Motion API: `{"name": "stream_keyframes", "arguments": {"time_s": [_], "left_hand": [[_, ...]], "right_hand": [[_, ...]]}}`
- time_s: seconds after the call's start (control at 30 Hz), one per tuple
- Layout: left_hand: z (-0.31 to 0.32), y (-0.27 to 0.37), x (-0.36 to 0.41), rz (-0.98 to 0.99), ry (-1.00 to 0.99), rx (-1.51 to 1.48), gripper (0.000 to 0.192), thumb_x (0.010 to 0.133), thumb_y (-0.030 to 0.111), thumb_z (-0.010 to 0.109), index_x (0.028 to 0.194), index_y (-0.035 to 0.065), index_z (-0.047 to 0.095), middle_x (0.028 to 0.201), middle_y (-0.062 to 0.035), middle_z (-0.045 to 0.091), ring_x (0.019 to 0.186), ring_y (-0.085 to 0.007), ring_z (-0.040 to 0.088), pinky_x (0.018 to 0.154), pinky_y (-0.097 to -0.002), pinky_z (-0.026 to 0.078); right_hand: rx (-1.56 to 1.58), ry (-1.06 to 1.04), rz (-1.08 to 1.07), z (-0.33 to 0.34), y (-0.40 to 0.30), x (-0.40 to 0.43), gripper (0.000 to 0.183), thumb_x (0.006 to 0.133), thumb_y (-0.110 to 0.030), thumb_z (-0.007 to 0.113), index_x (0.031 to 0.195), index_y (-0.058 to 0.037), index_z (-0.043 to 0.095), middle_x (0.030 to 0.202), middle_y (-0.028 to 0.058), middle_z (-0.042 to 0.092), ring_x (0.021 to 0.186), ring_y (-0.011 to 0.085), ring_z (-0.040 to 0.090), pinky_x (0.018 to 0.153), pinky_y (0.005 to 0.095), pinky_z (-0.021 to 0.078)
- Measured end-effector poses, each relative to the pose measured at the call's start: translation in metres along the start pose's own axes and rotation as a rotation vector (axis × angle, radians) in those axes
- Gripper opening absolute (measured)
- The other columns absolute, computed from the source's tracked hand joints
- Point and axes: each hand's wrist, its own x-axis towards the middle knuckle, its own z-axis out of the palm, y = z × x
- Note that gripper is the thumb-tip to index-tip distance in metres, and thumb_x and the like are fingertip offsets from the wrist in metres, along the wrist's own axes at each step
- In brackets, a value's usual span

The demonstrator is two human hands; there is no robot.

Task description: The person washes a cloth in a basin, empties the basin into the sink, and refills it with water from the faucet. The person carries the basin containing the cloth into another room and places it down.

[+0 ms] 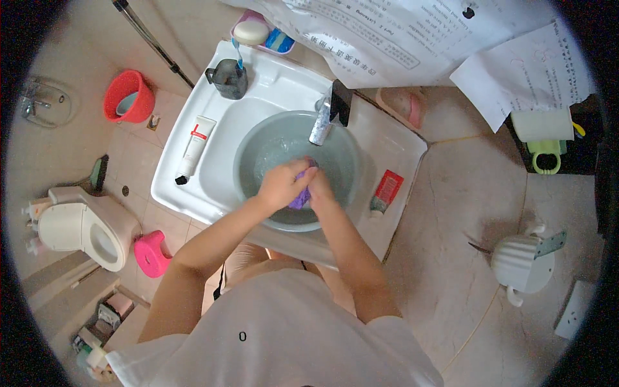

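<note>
Both hands grip a crumpled purple cloth (301, 197) over a grey-blue plastic basin (240, 191). My left hand (283, 183) wraps it from the left, and my right hand (319, 184) presses against it from the other side. Parts of the cloth are hidden by the fingers. Water (280, 145) lies in the basin, which sits in a white washbasin (213, 145). The metal tap (320, 126) reaches over the basin's far right rim.
On the washbasin's left ledge lie a white tube (197, 147) and a dark mug (231, 80) with a toothbrush (237, 51). A red-and-grey tube (387, 192) rests at right. Soap (251, 32) sits behind; papers (367, 43) hang beyond. A pink stool (151, 254) stands left.
</note>
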Motion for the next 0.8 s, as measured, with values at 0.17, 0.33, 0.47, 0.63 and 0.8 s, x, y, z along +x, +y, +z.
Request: {"name": "stream_keyframes", "arguments": {"time_s": [0.17,0.33,0.47,0.63,0.8], "left_hand": [[-0.025,-0.033,-0.009,-0.081,0.068,-0.137,0.03,0.081,0.027,0.06,0.103,0.0068,0.056,0.102,-0.015,0.058,0.089,-0.0315,0.057,0.077,-0.0377,0.046],[-0.04,-0.059,-0.012,-0.116,0.058,0.067,0.045,0.073,0.018,0.068,0.113,0.0032,0.053,0.094,-0.0169,0.054,0.086,-0.0325,0.056,0.078,-0.0363,0.044],[-0.06,-0.05,-0.006,-0.194,-0.112,-0.011,0.041,0.073,0.015,0.067,0.109,0.0011,0.053,0.089,-0.016,0.051,0.081,-0.0296,0.055,0.074,-0.0337,0.045],[-0.054,-0.043,0.008,-0.219,0.113,-0.253,0.04,0.071,0.013,0.066,0.108,0.0052,0.053,0.096,-0.0156,0.051,0.087,-0.0283,0.054,0.076,-0.034,0.045],[0.021,-0.094,0.015,-0.317,-0.191,0.409,0.053,0.076,0.025,0.06,0.126,0.017,0.043,0.129,-0.0145,0.035,0.118,-0.0369,0.036,0.095,-0.0502,0.034]], "right_hand": [[-0.493,0.195,0.04,0.001,-0.056,-0.031,0.052,0.084,-0.038,0.053,0.118,0.0005,0.05,0.112,0.013,0.057,0.099,0.0266,0.054,0.089,0.0351,0.0388],[-0.632,0.172,-0.231,-0.004,-0.091,-0.06,0.05,0.08,-0.035,0.061,0.115,-0.0003,0.053,0.112,0.0129,0.057,0.098,0.0248,0.054,0.088,0.0339,0.0397],[-0.463,0.143,-0.49,0.019,-0.104,-0.08,0.052,0.077,-0.035,0.064,0.114,0.0,0.052,0.107,0.0126,0.059,0.095,0.0241,0.055,0.085,0.0346,0.0418],[-1.07,0.331,-0.406,0.003,-0.099,-0.057,0.052,0.076,-0.031,0.065,0.112,0.0043,0.05,0.108,0.0221,0.057,0.098,0.0331,0.056,0.089,0.0391,0.0414],[-1.415,0.223,-0.02,0.003,-0.073,-0.018,0.052,0.08,-0.032,0.057,0.113,0.0067,0.048,0.116,0.0272,0.051,0.108,0.0386,0.05,0.092,0.0418,0.0377]]}}
